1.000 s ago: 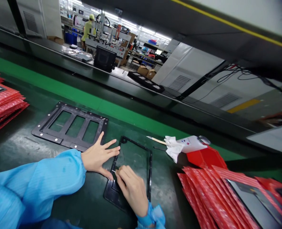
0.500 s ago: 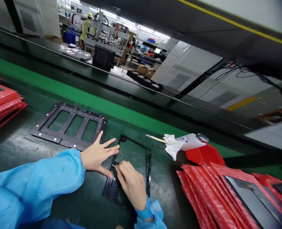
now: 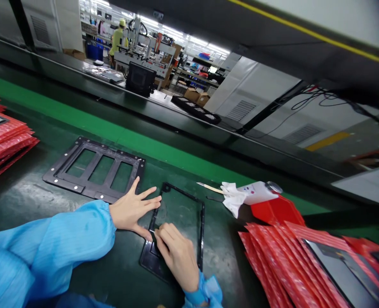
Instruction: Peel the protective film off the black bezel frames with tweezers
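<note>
R hand (image 3: 178, 252): you've slid it a bit closer to yourself along the black frame's (image 3: 202, 222) L bar vs. ½ sec ago; L hand (image 3: 134, 211) looks the same. Frame lies flat on the desk (image 3: 221, 252) in front of you, R of the plate w/ 3 holes (image 3: 113, 173). Its long way runs away from you, far end leaning a bit R, solid part near you. Your R fingers pinch a thin tool (image 3: 152, 231), mostly hid. Your L fingers are spread wide, tips at the L bar.

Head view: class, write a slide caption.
Left hand spread at the edge of a black frame, right hand pinching a slender item.
</note>
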